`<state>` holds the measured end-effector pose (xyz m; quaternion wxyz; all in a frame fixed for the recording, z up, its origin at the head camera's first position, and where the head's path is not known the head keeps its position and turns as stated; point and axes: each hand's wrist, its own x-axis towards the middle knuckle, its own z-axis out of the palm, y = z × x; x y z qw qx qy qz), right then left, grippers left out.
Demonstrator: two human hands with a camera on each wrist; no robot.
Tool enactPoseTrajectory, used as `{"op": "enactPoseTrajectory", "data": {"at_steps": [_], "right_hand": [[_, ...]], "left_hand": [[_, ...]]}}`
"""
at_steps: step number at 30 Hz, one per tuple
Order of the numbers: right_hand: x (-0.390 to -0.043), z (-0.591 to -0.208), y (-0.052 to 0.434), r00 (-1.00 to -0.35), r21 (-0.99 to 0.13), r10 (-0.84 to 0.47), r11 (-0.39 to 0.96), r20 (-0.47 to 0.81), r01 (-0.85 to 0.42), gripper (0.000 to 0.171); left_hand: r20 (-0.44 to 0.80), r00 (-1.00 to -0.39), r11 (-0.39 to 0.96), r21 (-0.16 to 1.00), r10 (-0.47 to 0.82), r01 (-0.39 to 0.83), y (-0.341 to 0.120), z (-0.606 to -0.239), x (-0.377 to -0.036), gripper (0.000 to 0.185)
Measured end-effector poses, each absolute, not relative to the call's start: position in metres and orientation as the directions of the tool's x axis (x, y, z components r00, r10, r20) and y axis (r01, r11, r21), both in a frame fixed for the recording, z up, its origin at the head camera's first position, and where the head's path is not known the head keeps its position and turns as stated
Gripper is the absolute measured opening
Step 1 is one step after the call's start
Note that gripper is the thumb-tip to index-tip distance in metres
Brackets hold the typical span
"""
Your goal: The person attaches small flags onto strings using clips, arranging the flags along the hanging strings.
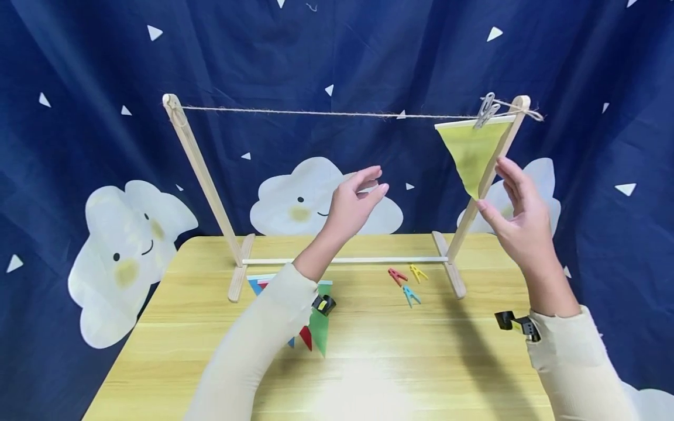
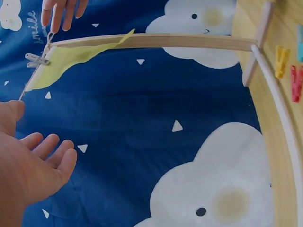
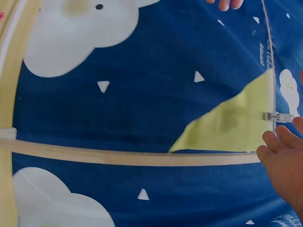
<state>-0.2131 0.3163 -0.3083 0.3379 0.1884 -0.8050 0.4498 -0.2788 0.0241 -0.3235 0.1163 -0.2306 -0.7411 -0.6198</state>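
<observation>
Pale wooden worktop [image 1: 174, 351] fills the foreground before a navy curtain printed with white clouds and triangles [image 1: 95, 76]. Nearest to us, a stack of coloured triangular fabric pennants [image 1: 316, 330] lies partly under our left sleeve. Just beyond, three small plastic clothes pegs, red, yellow and teal [image 1: 406, 282], lie together near the wooden drying frame's low crossbar [image 1: 344, 260]. Our left hand [image 1: 354, 204] is raised in mid-air below the jute string [image 1: 316, 113], its fingers [image 1: 367, 175] loosely spread and holding nothing. Our right hand [image 1: 518, 219] is lifted beside the frame's right post, its fingers [image 1: 509, 171] relaxed and apart, gripping nothing, thumb just beside the lower tip of the yellow-green triangular fabric pennant [image 1: 472, 153]. That pennant hangs from the string at the far right end, pinned by a clear plastic peg [image 1: 485, 111].
</observation>
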Motion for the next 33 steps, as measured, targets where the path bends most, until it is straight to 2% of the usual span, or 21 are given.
{"op": "enactPoseTrajectory", "data": {"at_steps": [6,20,33], "right_hand": [[-0.211,-0.331,0.311,-0.706,-0.620,0.006,0.481,0.709,-0.619,0.076],[-0.211,-0.386,0.301,-0.767,-0.705,0.043,0.432,0.640,-0.563,0.073],[-0.209,-0.428,0.287,-0.828,-0.729,0.041,0.499,0.560,-0.468,0.066]], "left_hand": [[0.444,-0.871,0.155,0.864,0.212,0.479,0.016,-0.339,-0.271,0.045],[0.441,-0.860,0.252,0.828,0.259,0.500,-0.006,-0.371,-0.260,0.051],[0.365,-0.896,0.339,0.834,0.253,0.435,-0.035,-0.406,-0.250,0.058]]}}
